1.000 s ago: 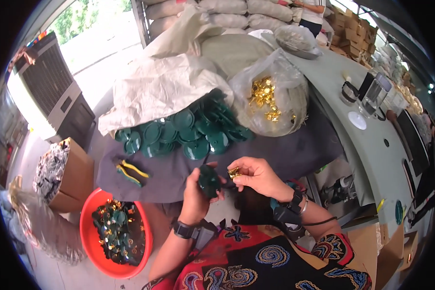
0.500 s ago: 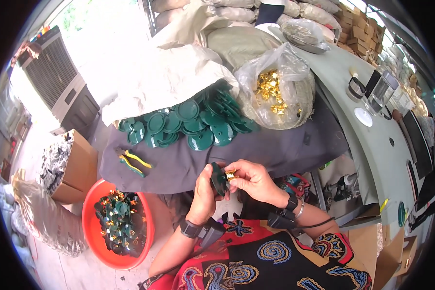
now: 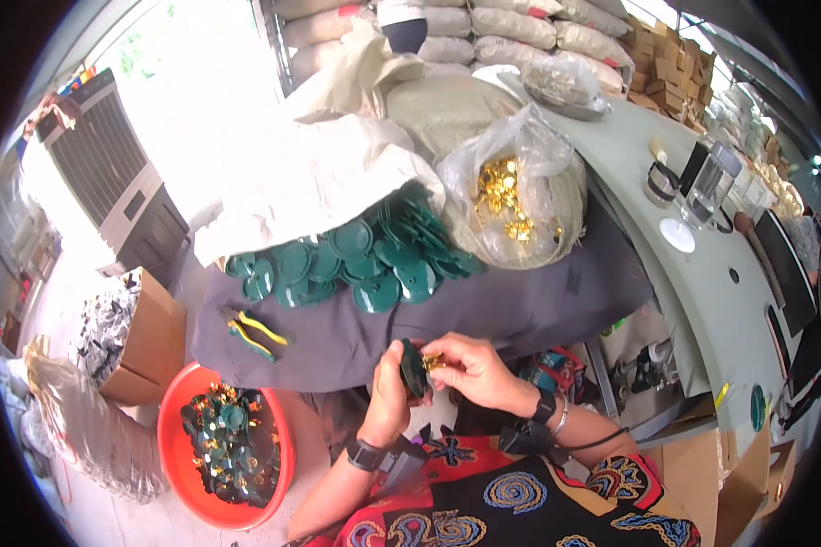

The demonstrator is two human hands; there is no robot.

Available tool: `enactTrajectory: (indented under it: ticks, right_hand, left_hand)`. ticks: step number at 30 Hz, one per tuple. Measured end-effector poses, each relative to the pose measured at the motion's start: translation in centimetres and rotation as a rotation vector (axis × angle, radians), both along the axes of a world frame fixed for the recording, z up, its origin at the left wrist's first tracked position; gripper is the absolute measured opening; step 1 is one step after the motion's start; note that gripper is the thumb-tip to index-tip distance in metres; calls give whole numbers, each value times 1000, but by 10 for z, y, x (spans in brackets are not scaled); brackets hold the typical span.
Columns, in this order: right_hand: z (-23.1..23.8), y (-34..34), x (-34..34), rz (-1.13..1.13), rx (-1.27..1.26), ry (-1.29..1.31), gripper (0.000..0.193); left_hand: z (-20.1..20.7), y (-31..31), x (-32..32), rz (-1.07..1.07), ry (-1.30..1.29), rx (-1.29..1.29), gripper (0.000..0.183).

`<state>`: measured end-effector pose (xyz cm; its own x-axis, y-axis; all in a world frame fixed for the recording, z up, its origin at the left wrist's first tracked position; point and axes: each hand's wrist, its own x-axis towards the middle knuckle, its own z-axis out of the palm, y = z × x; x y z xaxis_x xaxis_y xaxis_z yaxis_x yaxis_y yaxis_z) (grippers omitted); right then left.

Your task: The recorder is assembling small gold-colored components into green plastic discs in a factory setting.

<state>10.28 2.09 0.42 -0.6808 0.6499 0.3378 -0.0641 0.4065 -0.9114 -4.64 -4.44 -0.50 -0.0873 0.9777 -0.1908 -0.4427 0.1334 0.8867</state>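
From the head camera, looking down, the left hand [image 3: 388,392] holds a dark green round disc [image 3: 414,369] on its edge, with the fingers curled around it and the thumb pressed on its side. The right hand [image 3: 472,372] is just beside it, and its thumb and first finger pinch a small gold piece [image 3: 433,361] right against the disc. Both hands are close to the person's body, at the near edge of a dark grey cloth [image 3: 483,310] that covers the table. Further back on the cloth lies a big pile of green discs [image 3: 365,264], all of the same kind, lying over one another. Next to the pile on the right sits a clear plastic bag [image 3: 520,196] with many shiny gold pieces inside. On the left part of the cloth lie pliers with yellow and green handles [image 3: 251,330]. Down on the floor to the left stands a red round tub [image 3: 214,447] with green discs and gold bits mixed in it. Beside the tub is a brown cardboard box [image 3: 141,342]. Behind the pile lies a crumpled white sack [image 3: 310,178]. Both wrists have a dark band on them.
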Motion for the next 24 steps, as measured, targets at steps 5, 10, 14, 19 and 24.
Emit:
enactTrajectory:
  ticks: [5,10,14,19,24]
  right_hand:
    - [-1,1,-1,-82,422,-120,24]
    - [3,6,-1,-8,236,-168,22]
    - [-5,3,-8,-109,329,-138,21]
    - [5,0,-4,22,-377,-37,16]
    - [-17,-3,-14,192,-721,111,17]
  left_hand:
    - [8,-2,5,38,-17,-26,57]
    - [3,1,4,34,69,21,56]
    - [2,6,5,107,221,78,59]
    - [6,5,3,217,970,464,40]
    - [1,-1,-20,139,1188,653,49]
